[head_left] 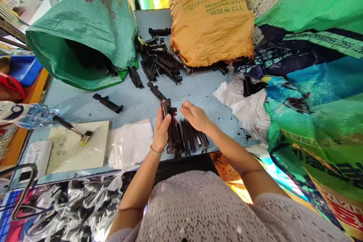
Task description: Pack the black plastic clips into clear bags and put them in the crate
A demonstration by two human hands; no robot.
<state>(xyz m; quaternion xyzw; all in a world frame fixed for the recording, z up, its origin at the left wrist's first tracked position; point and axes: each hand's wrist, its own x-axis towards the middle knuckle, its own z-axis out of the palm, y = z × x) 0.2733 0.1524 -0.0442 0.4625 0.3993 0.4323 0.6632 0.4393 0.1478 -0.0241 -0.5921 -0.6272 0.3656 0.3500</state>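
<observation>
Near the table's front edge, my left hand (161, 130) is closed round a long black plastic part (170, 124), held tilted with its far end up. Just right of that part's upper end is my right hand (195, 115), its fingers curled together in a pinch; whatever they hold, if anything, is hidden. Below the hands, several similar black parts (189, 138) lie side by side at the edge. Another black part (155, 90) rests just beyond my left hand, and a single one (107, 103) lies to the left.
A heap of black parts (163, 60) lies between an open green sack (85, 26) and an orange sack (212, 19). On the left are a brush (73, 130) on a pale board (79, 159), a plastic bag (130, 141) and a bottle (25, 114). Crumpled white plastic (249, 106) lies right.
</observation>
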